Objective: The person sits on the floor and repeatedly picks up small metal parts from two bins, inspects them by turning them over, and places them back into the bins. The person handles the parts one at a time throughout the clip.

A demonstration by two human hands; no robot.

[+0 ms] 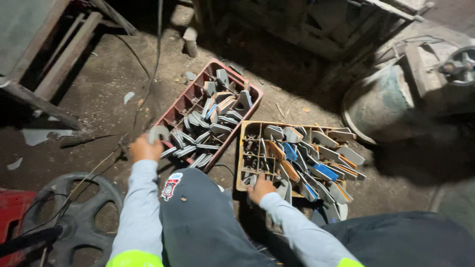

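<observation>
My left hand (145,148) holds a curved grey metal piece (158,132) at the near corner of a red crate (179,106) filled with similar grey pieces. My right hand (261,188) reaches into the near edge of a yellow crate (241,148), fingers closed on one of the flat metal pieces (283,187) there. The yellow crate holds several pieces with grey, blue and orange faces. Grey sleeves with bright yellow-green cuffs cover both arms. My dark-trousered knee (198,217) sits between the arms.
A dark metal wheel (74,217) lies at lower left beside a red object (12,207). A grey drum (381,101) and machinery (455,66) stand at right. A metal frame (44,54) is at upper left. The floor is dirt with scraps.
</observation>
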